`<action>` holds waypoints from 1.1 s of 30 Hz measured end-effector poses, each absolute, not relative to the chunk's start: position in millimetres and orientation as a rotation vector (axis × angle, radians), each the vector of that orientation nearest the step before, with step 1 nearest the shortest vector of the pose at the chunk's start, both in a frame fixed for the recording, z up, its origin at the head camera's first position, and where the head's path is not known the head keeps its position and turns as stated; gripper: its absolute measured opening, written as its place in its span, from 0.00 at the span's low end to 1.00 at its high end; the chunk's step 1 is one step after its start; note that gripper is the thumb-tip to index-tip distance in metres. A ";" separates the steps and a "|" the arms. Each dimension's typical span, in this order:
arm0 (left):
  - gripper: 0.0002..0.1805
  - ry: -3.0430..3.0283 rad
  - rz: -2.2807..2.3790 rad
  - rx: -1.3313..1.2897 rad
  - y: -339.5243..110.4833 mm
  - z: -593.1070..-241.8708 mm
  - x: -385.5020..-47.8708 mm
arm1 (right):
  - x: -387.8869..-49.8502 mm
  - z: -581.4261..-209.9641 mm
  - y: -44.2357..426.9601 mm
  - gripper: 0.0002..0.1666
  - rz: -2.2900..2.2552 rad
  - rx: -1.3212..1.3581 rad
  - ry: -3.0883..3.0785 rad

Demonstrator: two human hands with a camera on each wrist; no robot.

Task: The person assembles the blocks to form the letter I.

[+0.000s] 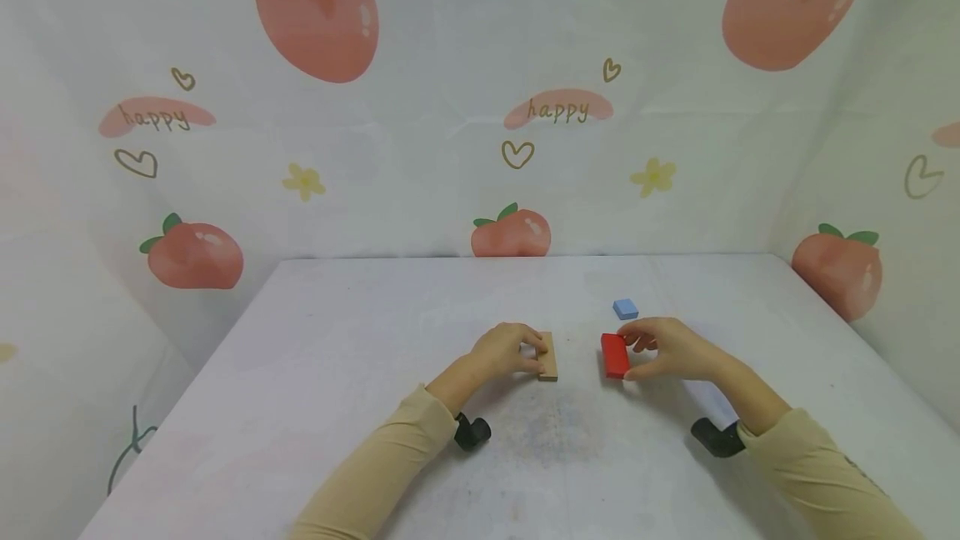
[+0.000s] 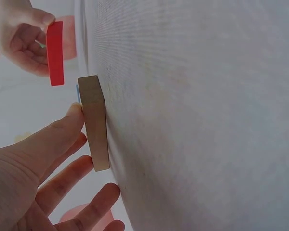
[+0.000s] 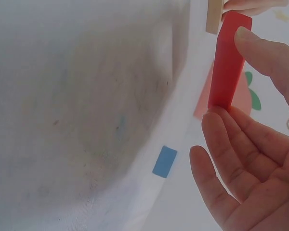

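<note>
A plain wooden block (image 1: 550, 357) lies on the table, its long side pointing away from the person. The left hand (image 1: 510, 350) has thumb and fingers at its left side; in the left wrist view, thumb and fingertips touch the wooden block (image 2: 95, 125). To the right, the right hand (image 1: 671, 348) pinches a red block (image 1: 614, 356) between thumb and fingers. The right wrist view shows the thumb on one end of the red block (image 3: 227, 62) and fingertips at the other. Between the two blocks is a gap.
Behind the right hand, a small blue block (image 1: 626, 309) lies on the white table (image 1: 360, 315). A black wrist device (image 1: 472, 433) sits on the left wrist, and another (image 1: 717, 437) on the right. A printed cloth (image 1: 420, 107) hangs behind the table.
</note>
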State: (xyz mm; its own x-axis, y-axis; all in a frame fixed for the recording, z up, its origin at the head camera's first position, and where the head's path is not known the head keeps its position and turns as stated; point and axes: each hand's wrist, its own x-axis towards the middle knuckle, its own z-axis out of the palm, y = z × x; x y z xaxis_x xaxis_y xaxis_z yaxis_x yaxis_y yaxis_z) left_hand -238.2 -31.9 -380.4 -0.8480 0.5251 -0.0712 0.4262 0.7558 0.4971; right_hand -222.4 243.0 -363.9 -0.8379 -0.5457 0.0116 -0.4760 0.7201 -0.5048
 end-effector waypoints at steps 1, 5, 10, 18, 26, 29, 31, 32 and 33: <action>0.18 2.746 0.706 0.753 -31.9 -380.2 -238.0 | -222.2 -363.9 242.5 0.32 -0.758 -0.836 2.785; 0.18 2.746 0.719 0.745 -32.0 -379.7 -237.5 | -221.8 -364.5 240.6 0.32 -0.756 -0.848 2.784; 0.18 2.744 0.722 0.739 -31.8 -380.0 -237.6 | -220.3 -364.9 238.4 0.32 -0.763 -0.839 2.775; 0.18 2.758 0.714 0.739 -31.5 -380.3 -237.2 | -218.1 -364.3 235.3 0.33 -0.758 -0.844 2.777; 0.18 2.762 0.713 0.739 -31.6 -380.0 -237.0 | -217.4 -364.8 233.9 0.32 -0.761 -0.864 2.779; 0.18 2.761 0.712 0.734 -31.5 -379.6 -236.6 | -216.3 -363.9 232.7 0.32 -0.762 -0.870 2.776; 0.18 2.759 0.714 0.729 -31.5 -379.3 -236.4 | -215.5 -363.4 231.6 0.32 -0.762 -0.872 2.775; 0.18 2.758 0.715 0.728 -31.4 -379.3 -236.3 | -215.3 -363.5 231.1 0.33 -0.764 -0.871 2.774; 0.18 2.757 0.714 0.726 -31.3 -379.3 -236.4 | -215.0 -363.4 230.4 0.33 -0.766 -0.868 2.770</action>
